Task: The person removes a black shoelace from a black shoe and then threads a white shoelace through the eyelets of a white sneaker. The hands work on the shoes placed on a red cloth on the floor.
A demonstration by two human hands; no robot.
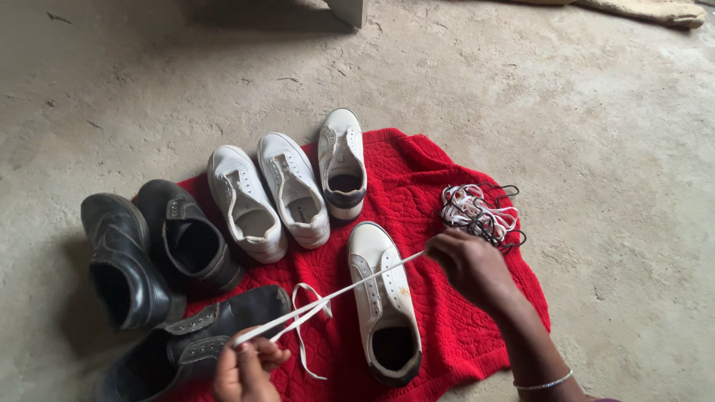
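Being stretched taut between the two hands is a white shoelace point(335, 295), doubled, running over the front edge of the red cloth point(417, 186) on the concrete floor point(596, 112). The left hand point(246, 368) is pinching one end by the black shoe point(186, 346); the right hand point(469, 264) is gripping the other end above the unlaced white sneaker point(383, 301). Judging by this, the lace is being straightened and evened; threading would seem to call for a free tip being guided into the eyelets. Spare laces point(480, 212) are lying near the cloth's right edge.
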